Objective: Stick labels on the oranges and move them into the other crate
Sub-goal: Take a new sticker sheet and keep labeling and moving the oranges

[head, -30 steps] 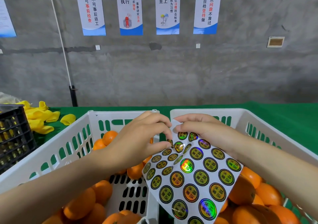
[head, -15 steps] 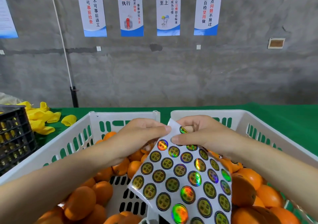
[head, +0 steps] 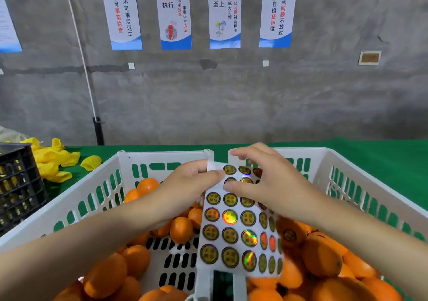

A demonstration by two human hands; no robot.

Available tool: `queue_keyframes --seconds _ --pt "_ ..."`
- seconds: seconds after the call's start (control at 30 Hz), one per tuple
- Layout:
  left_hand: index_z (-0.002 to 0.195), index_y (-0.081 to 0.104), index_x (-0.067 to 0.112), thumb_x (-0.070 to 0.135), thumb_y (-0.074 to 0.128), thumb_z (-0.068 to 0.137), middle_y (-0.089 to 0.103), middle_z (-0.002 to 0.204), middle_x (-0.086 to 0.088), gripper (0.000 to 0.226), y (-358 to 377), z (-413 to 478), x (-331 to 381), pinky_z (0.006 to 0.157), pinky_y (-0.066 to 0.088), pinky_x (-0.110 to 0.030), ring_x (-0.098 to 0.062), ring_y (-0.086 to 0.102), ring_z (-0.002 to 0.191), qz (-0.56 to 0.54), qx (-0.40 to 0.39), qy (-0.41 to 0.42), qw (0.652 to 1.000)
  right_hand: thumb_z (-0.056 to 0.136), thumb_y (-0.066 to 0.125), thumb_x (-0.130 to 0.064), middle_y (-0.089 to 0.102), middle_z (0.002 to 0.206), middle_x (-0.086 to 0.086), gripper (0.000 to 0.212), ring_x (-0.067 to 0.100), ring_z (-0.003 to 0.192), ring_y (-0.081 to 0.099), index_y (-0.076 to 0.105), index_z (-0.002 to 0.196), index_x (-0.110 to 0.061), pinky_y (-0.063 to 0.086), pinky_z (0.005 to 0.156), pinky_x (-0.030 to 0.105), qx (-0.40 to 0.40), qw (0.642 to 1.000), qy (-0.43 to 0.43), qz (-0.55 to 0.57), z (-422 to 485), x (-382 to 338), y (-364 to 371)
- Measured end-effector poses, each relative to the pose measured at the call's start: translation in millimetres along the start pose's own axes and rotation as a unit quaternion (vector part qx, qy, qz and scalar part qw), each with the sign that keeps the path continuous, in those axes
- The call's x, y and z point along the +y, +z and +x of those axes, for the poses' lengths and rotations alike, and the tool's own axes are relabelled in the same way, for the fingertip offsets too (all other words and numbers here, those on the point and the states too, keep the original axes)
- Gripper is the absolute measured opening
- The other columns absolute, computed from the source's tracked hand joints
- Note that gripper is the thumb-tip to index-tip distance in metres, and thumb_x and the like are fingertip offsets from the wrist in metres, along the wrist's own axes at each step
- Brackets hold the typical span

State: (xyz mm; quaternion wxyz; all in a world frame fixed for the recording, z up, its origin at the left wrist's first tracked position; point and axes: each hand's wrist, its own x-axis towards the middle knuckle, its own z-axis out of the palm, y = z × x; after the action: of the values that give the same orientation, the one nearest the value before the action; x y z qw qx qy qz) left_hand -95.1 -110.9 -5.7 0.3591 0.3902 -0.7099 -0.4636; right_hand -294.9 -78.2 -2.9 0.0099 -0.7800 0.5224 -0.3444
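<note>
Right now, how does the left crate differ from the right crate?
The left crate is part full: its oranges leave slotted floor bare. The right crate is heaped, no floor showing. One orange in the right crate bears a label; none visible in the left crate does. Both are white slotted plastic, side by side on the green table.

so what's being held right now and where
The label sheet, pinched at its top left corner by the left hand. The right hand touches its upper right.
</note>
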Motion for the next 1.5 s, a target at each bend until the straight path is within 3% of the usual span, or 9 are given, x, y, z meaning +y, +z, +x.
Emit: queue_keyframes --seconds 0.27,0.43,0.73,0.83,0.93,1.07,1.17,1.3,1.5 --pt "0.084 0.077 0.015 0.021 0.055 0.102 0.078 0.078 -0.002 0.029 3 -1 -3 0.054 0.048 -0.012 -0.004 0.068 0.061 -0.012 0.022 0.075 0.997 0.089 0.071 -0.028 0.068 0.101 -0.008 0.017 0.019 0.094 0.057 0.077 0.104 -0.023 0.046 0.082 0.040 0.101 0.982 -0.103 -0.120 -5 -4 1" --pt "0.096 0.075 0.006 0.032 0.046 0.105 0.078 0.092 -0.008 0.040 5 -4 -5 0.080 0.061 -0.034 -0.023 0.075 0.088 0.039 0.000 0.107 0.993 0.093 0.067 -0.027 0.071 0.098 -0.006 0.019 0.017 0.089 0.064 0.077 0.107 -0.019 0.055 0.075 0.039 0.096 0.981 -0.138 -0.096 -7 -8 -1" --pt "0.073 0.055 0.076 0.036 0.035 0.107 0.055 0.081 0.052 0.056 7 -15 -2 0.063 0.033 0.009 0.032 0.048 0.084 0.061 -0.016 0.056 0.996 0.096 0.060 -0.033 0.070 0.100 -0.010 0.023 0.012 0.091 0.062 0.077 0.106 -0.021 0.055 0.073 0.039 0.046 0.982 -0.169 -0.076 -8 -11 -1" --pt "0.092 0.062 0.051 0.037 0.034 0.107 0.052 0.105 0.035 0.035 2 -15 -14 0.073 0.040 0.003 0.018 0.053 0.095 0.079 -0.003 0.067 0.995 0.097 0.057 -0.031 0.071 0.096 -0.008 0.025 0.014 0.087 0.062 0.078 0.101 -0.019 0.055 0.069 0.038 0.023 0.975 -0.190 -0.110 -9 -12 -3" --pt "0.073 0.051 0.013 0.048 0.039 0.104 0.053 0.066 -0.006 0.048 1 -16 -19 0.055 0.049 -0.017 -0.004 0.057 0.059 0.101 -0.002 0.056 0.993 0.098 0.049 -0.032 0.070 0.094 -0.008 0.032 0.015 0.086 0.061 0.077 0.096 -0.018 0.052 0.068 0.038 -0.004 0.974 -0.185 -0.130 -9 -12 -3" --pt "0.096 0.063 0.007 0.036 0.032 0.107 0.050 0.074 0.001 0.044 -4 -13 -15 0.066 0.039 -0.002 0.016 0.049 0.066 0.102 0.033 0.051 0.993 0.097 0.052 -0.028 0.069 0.085 -0.005 0.030 0.013 0.083 0.062 0.076 0.083 -0.015 0.051 0.074 0.038 -0.003 0.995 -0.095 0.008 -6 -6 3" --pt "0.083 0.070 0.030 0.040 0.036 0.107 0.068 0.076 0.000 0.042 0 -9 -9 0.070 0.048 -0.014 0.004 0.061 0.071 0.136 -0.030 0.085 0.987 0.093 0.057 -0.025 0.070 0.083 -0.008 0.023 0.008 0.084 0.063 0.076 0.079 -0.021 0.050 0.076 0.029 0.057 0.992 -0.004 0.113 -2 -3 3" --pt "0.085 0.064 0.016 0.066 0.041 0.087 0.061 0.074 -0.012 0.055 0 -6 -11 0.068 0.051 -0.043 -0.023 0.056 0.068 0.167 -0.058 0.112 0.978 0.095 0.050 -0.036 0.068 0.090 -0.017 0.024 0.004 0.085 0.061 0.072 0.084 -0.032 0.047 0.069 0.014 0.115 0.980 0.054 0.156 2 -2 0" --pt "0.076 0.067 0.039 0.053 0.045 0.098 0.055 0.064 0.014 0.034 3 -11 -6 0.061 0.041 -0.018 -0.002 0.048 0.061 0.085 -0.155 0.132 0.975 0.101 0.043 -0.040 0.046 0.059 0.001 0.040 0.019 0.066 0.051 0.062 0.079 -0.012 0.047 0.069 0.040 0.089 0.983 0.048 0.151 1 -1 8"
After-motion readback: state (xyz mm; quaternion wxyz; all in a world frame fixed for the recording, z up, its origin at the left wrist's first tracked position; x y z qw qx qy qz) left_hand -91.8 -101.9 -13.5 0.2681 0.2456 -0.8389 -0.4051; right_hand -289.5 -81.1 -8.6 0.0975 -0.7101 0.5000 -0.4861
